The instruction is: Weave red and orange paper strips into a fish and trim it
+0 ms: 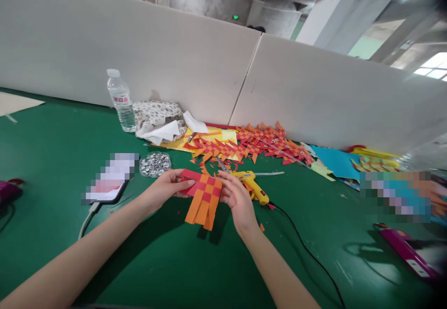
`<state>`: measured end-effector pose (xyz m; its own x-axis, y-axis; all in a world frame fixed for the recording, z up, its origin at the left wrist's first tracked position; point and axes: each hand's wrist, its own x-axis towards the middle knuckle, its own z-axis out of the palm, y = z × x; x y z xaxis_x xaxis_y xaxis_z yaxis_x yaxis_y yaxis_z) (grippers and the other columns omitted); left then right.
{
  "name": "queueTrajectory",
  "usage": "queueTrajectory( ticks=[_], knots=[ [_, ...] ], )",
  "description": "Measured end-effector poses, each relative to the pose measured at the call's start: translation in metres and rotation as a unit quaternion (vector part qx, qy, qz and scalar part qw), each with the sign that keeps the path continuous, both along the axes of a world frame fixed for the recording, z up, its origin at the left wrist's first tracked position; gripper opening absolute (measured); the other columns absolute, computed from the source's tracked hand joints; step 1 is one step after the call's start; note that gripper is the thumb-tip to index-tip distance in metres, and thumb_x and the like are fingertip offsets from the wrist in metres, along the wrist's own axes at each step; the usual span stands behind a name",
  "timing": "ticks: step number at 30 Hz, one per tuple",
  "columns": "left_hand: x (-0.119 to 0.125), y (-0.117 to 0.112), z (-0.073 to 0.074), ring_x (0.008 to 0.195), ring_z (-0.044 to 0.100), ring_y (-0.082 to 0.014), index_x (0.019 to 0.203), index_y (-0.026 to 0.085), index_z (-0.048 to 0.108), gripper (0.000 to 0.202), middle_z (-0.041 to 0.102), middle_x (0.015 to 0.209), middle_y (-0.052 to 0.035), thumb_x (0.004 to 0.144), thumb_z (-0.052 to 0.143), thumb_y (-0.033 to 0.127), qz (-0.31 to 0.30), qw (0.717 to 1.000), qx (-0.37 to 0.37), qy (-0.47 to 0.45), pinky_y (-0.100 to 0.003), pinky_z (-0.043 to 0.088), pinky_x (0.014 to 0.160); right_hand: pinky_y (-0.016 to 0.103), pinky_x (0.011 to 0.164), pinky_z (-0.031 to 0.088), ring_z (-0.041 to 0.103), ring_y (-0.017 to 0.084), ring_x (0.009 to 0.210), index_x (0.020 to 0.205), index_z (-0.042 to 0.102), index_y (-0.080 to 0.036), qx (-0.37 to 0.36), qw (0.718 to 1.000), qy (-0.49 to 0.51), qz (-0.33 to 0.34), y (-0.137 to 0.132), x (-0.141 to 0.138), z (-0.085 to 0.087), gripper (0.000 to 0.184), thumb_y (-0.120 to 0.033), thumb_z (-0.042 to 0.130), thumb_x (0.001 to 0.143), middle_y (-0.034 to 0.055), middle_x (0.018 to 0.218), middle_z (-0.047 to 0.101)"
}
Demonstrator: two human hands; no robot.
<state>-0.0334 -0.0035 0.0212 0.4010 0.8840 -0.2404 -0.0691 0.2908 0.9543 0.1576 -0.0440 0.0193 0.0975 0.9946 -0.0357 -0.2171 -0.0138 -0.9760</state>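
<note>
A woven piece of red and orange paper strips (203, 197) is held just above the green table (52, 141), its loose orange ends hanging toward me. My left hand (164, 189) pinches its left red edge. My right hand (237, 199) grips its right side, fingers curled on the weave. Right behind my right hand lies a yellow glue gun (254, 185) with a black cord (307, 248) running toward the near edge.
A pile of finished red-orange woven pieces (258, 144) lies along the white partition (174, 62). A dish of googly eyes (155, 164), a phone (110, 181) on a cable, a water bottle (121, 99), cloth and tissue (160, 123), and blue and yellow paper (335, 160) are around.
</note>
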Motion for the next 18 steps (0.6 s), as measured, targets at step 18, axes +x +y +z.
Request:
queueTrajectory(
  ticks=[18],
  knots=[
    [0.005, 0.003, -0.018, 0.069, 0.064, -0.0148, 0.088, 0.017, 0.065, 0.028, 0.070, 0.079, -0.0031, 0.067, 0.071, 0.034, -0.010, 0.997, 0.054, 0.047, -0.025, 0.049, 0.065, 0.039, 0.081, 0.048, 0.058, 0.022, 0.094, 0.096, 0.065, -0.026, 0.251, 0.910, -0.320, -0.085, -0.018, -0.010, -0.002, 0.019, -0.024, 0.059, 0.078, 0.0055, 0.097, 0.065]
  ],
)
